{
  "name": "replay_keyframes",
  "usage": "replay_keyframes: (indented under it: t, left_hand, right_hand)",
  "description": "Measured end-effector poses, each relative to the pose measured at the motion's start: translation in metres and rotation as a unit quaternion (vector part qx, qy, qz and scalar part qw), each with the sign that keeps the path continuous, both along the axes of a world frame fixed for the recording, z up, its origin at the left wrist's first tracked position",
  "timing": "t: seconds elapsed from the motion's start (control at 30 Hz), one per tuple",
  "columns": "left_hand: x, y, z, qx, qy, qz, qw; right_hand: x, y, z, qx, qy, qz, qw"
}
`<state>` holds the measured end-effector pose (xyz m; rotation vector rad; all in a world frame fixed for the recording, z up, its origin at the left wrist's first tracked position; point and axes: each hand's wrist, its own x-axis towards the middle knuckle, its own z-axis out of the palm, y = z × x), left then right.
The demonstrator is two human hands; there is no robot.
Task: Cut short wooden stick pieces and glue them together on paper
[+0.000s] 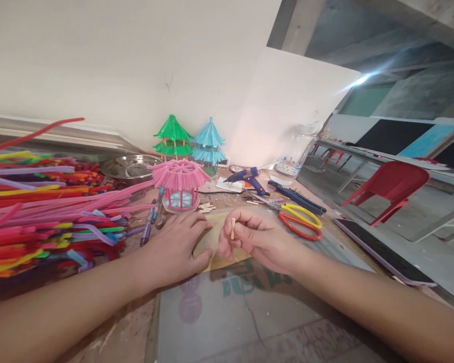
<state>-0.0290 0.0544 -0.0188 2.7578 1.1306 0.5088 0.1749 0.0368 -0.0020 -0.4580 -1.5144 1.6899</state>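
My right hand (255, 237) pinches a short pale wooden stick (233, 228) between thumb and finger, raised over a yellow sheet (227, 254). My left hand (174, 244) lies palm down with fingers stretched, partly on the left edge of that sheet and holding nothing. Just beyond it stands a small pink pavilion (180, 184) with a roof of fuzzy stems. A few short wooden sticks (206, 207) lie at its right side. Scissors (298, 222) with one yellow and one red handle rest beyond my right hand.
Pipe cleaners (49, 212) in many colours pile up at left. Behind stand a green pavilion (172, 136), a blue pavilion (210, 146) and a metal bowl (130, 167). A glue gun (247, 179), dark pliers (297, 197), a clear jar (291, 156) and a phone (382, 249) line the right side.
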Motion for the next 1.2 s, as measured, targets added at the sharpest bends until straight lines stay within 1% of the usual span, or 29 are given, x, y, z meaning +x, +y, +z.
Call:
replay_keyframes:
  t: [0.13, 0.23, 0.33, 0.47, 0.57, 0.7, 0.73, 0.77, 0.83, 0.9, 0.97, 1.03, 1.1, 1.2]
  left_hand:
    - [0.000, 0.000, 0.000, 0.007, 0.008, 0.004, 1.000]
    - [0.000, -0.001, 0.002, 0.003, 0.005, 0.008, 1.000]
    - [0.001, -0.002, 0.004, 0.002, -0.006, -0.005, 1.000]
    - [0.002, -0.006, 0.008, 0.011, -0.001, -0.012, 1.000]
    - [0.003, -0.007, 0.010, 0.024, 0.009, -0.008, 1.000]
    - [0.001, -0.004, 0.009, 0.033, 0.002, -0.026, 0.999]
    - [0.000, -0.004, 0.008, 0.038, -0.002, -0.034, 0.999]
    - [0.000, -0.004, 0.006, 0.044, -0.005, -0.044, 0.998]
    - [0.000, -0.005, 0.003, 0.060, -0.012, -0.068, 0.996]
    - [0.001, -0.008, 0.000, 0.072, -0.026, -0.094, 0.993]
    - [0.002, -0.011, -0.002, 0.072, -0.044, -0.113, 0.990]
    - [0.003, -0.011, -0.001, 0.064, -0.059, -0.118, 0.989]
    - [0.001, -0.007, 0.002, 0.067, -0.076, -0.100, 0.990]
    - [-0.003, 0.001, 0.006, 0.069, -0.084, -0.039, 0.993]
  right_hand:
    - [0.003, 0.003, -0.001, 0.000, -0.025, -0.046, 0.999]
    - [0.006, 0.007, -0.001, 0.006, -0.026, -0.082, 0.996]
    - [0.010, 0.014, 0.000, 0.007, -0.032, -0.094, 0.995]
    - [0.019, 0.028, 0.000, 0.053, -0.098, -0.133, 0.985]
    - [0.026, 0.036, 0.001, 0.111, -0.182, -0.162, 0.963]
    - [0.025, 0.043, 0.003, 0.212, -0.287, -0.210, 0.910]
    - [0.023, 0.044, 0.002, 0.224, -0.306, -0.211, 0.901]
    - [0.019, 0.045, 0.002, 0.226, -0.320, -0.203, 0.898]
    - [0.012, 0.046, 0.001, 0.215, -0.336, -0.171, 0.901]
    - [0.007, 0.048, 0.000, 0.217, -0.345, -0.153, 0.900]
    - [0.005, 0.050, -0.001, 0.233, -0.346, -0.161, 0.894]
    - [0.006, 0.052, -0.004, 0.229, -0.334, -0.170, 0.898]
    - [0.010, 0.055, -0.008, 0.193, -0.297, -0.173, 0.919]
    - [0.017, 0.060, -0.016, 0.139, -0.245, -0.168, 0.945]
